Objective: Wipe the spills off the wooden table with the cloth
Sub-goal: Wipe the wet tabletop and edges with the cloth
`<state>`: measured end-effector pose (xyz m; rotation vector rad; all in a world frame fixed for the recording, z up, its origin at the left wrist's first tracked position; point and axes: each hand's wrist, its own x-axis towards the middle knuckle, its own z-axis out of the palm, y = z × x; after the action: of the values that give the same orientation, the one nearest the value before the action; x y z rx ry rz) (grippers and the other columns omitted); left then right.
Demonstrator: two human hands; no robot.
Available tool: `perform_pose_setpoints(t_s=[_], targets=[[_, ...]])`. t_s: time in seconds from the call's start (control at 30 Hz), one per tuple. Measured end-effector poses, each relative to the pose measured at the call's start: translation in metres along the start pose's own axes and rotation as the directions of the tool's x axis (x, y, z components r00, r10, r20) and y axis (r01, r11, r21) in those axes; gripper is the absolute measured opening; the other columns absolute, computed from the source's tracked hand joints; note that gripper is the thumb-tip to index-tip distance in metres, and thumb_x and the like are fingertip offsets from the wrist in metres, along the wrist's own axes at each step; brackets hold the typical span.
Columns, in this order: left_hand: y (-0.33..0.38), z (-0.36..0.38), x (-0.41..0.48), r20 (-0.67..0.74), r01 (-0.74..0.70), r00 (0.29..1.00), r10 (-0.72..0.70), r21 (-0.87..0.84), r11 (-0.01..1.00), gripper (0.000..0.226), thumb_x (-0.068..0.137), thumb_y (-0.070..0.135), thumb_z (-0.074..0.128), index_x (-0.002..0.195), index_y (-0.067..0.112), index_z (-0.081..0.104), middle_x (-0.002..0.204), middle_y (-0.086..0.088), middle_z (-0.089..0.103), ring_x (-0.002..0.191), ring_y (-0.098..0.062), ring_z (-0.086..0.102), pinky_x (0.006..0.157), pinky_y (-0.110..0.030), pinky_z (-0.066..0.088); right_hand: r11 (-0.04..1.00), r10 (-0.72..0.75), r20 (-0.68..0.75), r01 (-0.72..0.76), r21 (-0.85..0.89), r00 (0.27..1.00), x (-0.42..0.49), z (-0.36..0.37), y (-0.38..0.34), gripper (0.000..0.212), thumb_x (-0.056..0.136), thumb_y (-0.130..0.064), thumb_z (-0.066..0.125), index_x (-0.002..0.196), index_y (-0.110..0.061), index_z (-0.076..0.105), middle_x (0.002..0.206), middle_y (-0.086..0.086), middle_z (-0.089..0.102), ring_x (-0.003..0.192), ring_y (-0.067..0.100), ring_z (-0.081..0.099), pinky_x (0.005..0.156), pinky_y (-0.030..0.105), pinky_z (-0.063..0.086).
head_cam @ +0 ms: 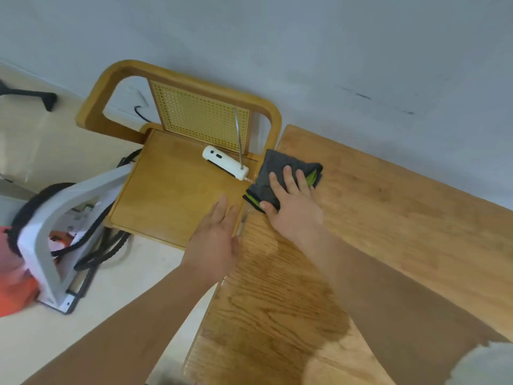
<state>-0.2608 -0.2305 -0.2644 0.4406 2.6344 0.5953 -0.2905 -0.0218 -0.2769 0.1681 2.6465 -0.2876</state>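
Right hand (pixel 291 207) lies flat on the grey cloth (pixel 273 169), fingers straight and slightly spread, thumb along the cloth's near edge. It presses the cloth down rather than gripping it. The cloth is folded and shows a strip of green trim. It sits at the far-left corner of the wooden worktop (pixel 402 207) and part of it hangs past the edge.

Left of the cloth and a little nearer the camera, the left hand (pixel 213 240) is held out flat with its fingers straight and together, holding nothing. It is over the gap where the worktop edge meets the seat of a wooden chair (pixel 166 195); whether it touches either one I cannot tell.

On the near side of the cloth a wide dark wet patch (pixel 291 301) spreads over the worktop's grain, running between the two forearms.

Just left of the cloth, on the chair seat, lies a small white device (pixel 222 161) with a thin metal rod (pixel 238 137) standing up from its end — the rod crosses the chair's cane back. Further left of the cloth, down on the floor, are a white frame (pixel 44 232), a tangle of black cables (pixel 102 251) and something orange (pixel 14 290).
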Motion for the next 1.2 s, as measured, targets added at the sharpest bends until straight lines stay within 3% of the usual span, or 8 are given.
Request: perform_pose_setpoints(t_s=[0.23, 0.47, 0.6, 0.7, 0.87, 1.0, 1.1, 1.2], targets=[[-0.008, 0.016, -0.104, -0.042, -0.109, 0.993, 0.108, -0.013, 0.994, 0.067, 0.094, 0.013, 0.055, 0.158, 0.016, 0.033, 0.169, 0.001, 0.014, 0.155, -0.017, 0.018, 0.110, -0.033, 0.043, 0.983, -0.179, 0.049, 0.180, -0.019, 0.983, -0.120, 0.080, -0.056, 0.069, 0.106, -0.059, 0.026, 0.163, -0.039, -0.008, 0.168, -0.003, -0.027, 0.154, 0.024, -0.029, 0.128, 0.052, -0.002], [0.005, 0.046, -0.197, 0.154, 0.039, 0.988, -0.028, -0.066, 0.997, 0.102, 0.066, 0.058, 0.015, 0.161, 0.022, 0.019, 0.167, 0.010, 0.004, 0.153, -0.004, 0.002, 0.120, -0.027, 0.030, 0.930, -0.365, 0.013, 0.366, -0.030, 0.931, -0.236, 0.150, -0.060, 0.073, 0.091, -0.052, 0.028, 0.160, -0.027, 0.033, 0.172, 0.001, 0.013, 0.159, 0.029, 0.006, 0.124, 0.055, 0.014], [0.016, 0.099, -0.245, 0.097, 0.016, 0.995, -0.020, 0.044, 0.999, 0.080, 0.084, 0.047, 0.019, 0.160, 0.021, 0.025, 0.166, 0.003, 0.010, 0.154, -0.014, 0.009, 0.113, -0.034, 0.044, 0.900, -0.435, 0.077, 0.434, 0.021, 0.897, -0.276, 0.161, -0.025, 0.075, 0.096, -0.050, 0.045, 0.163, -0.025, 0.022, 0.171, -0.004, 0.006, 0.159, 0.020, 0.001, 0.126, 0.052, 0.021], [0.044, 0.137, -0.253, 0.033, 0.096, 0.994, -0.105, 0.218, 0.971, 0.067, 0.099, 0.053, 0.030, 0.158, 0.021, 0.032, 0.161, -0.024, 0.030, 0.150, -0.040, 0.028, 0.112, -0.052, 0.043, 0.891, -0.378, 0.007, 0.362, 0.276, 0.926, -0.311, 0.149, 0.018, 0.061, 0.098, -0.043, 0.041, 0.157, -0.027, 0.042, 0.167, -0.013, 0.021, 0.157, 0.007, 0.013, 0.124, 0.041, 0.031], [0.120, 0.162, -0.237, 0.012, 0.326, 0.938, -0.346, 0.310, 0.893, 0.066, 0.104, 0.056, 0.012, 0.162, 0.028, -0.005, 0.165, -0.030, 0.000, 0.153, -0.048, -0.002, 0.119, -0.065, 0.010, 0.932, -0.093, -0.137, 0.135, 0.337, 0.986, -0.365, 0.112, 0.095, 0.043, 0.101, -0.035, 0.045, 0.141, -0.034, 0.062, 0.151, -0.011, 0.055, 0.145, 0.012, 0.042, 0.113, 0.031, 0.043], [0.190, 0.205, -0.259, 0.191, -0.067, 0.982, -0.012, 0.400, 0.914, 0.063, 0.107, 0.050, 0.015, 0.160, 0.029, -0.011, 0.163, -0.026, -0.024, 0.150, -0.042, -0.024, 0.117, -0.066, -0.009, 0.880, 0.123, -0.108, -0.058, 0.472, 0.986, -0.391, 0.102, 0.132, 0.029, 0.103, -0.022, 0.054, 0.126, -0.020, 0.071, 0.128, 0.000, 0.070, 0.120, 0.022, 0.061, 0.096, 0.033, 0.049], [0.200, 0.232, -0.280, 0.345, -0.411, 0.894, 0.284, 0.382, 0.828, 0.061, 0.107, 0.050, 0.024, 0.161, 0.035, 0.001, 0.164, -0.021, -0.024, 0.150, -0.034, -0.031, 0.119, -0.062, -0.013, 0.856, 0.245, -0.095, -0.169, 0.489, 0.965, -0.402, 0.108, 0.144, 0.027, 0.103, -0.023, 0.053, 0.122, -0.020, 0.071, 0.118, 0.005, 0.069, 0.104, 0.023, 0.063, 0.086, 0.036, 0.052], [0.161, 0.221, -0.273, 0.325, -0.548, 0.834, 0.446, 0.387, 0.741, 0.057, 0.105, 0.052, 0.026, 0.159, 0.038, 0.015, 0.169, -0.011, -0.011, 0.154, -0.026, -0.021, 0.123, -0.056, -0.005, 0.851, 0.260, -0.094, -0.182, 0.493, 0.961, -0.398, 0.114, 0.141, 0.025, 0.102, -0.025, 0.053, 0.118, -0.025, 0.072, 0.112, 0.002, 0.069, 0.099, 0.022, 0.064, 0.079, 0.035, 0.051]])
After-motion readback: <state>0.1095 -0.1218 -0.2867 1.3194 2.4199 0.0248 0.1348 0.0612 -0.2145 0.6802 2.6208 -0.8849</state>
